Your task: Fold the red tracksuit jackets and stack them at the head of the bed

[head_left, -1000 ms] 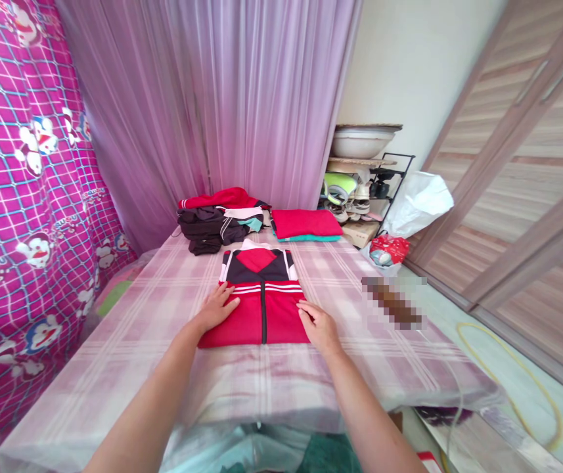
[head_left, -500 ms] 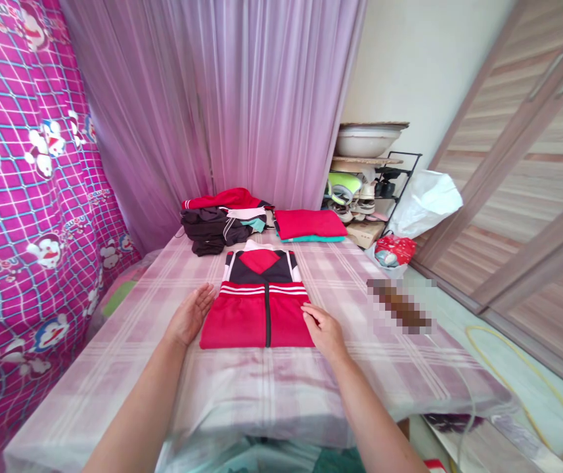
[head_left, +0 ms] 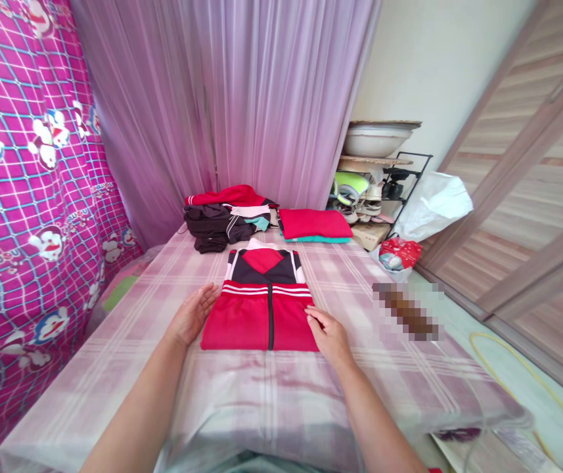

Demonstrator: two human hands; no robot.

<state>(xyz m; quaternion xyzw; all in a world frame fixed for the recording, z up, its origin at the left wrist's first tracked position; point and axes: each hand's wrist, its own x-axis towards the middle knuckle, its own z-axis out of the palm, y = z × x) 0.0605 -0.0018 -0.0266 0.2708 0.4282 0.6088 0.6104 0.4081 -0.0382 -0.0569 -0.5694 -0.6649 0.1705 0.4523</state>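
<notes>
A red, black and white zip-up jacket (head_left: 246,322) lies folded on the checked table cover (head_left: 128,368), its striped hem turned up over the black and red upper part. My left hand (head_left: 195,314) rests at the jacket's left edge, fingers stretched out and palm facing inward. At the opposite edge is my right hand (head_left: 329,332), its fingers loosely extended over the red fabric and touching it. Neither hand grips anything.
Behind the jacket, a heap of dark and red clothes (head_left: 212,223) lies left of a folded red and teal stack (head_left: 316,225). A rack (head_left: 404,190) with shoes and a basin (head_left: 377,139) stands beyond the table's right side, near plastic bags (head_left: 433,203).
The view has shifted slightly, so the scene sits a little to the right. Both hands keep about the same places at the jacket's sides; the jacket looks unchanged.
</notes>
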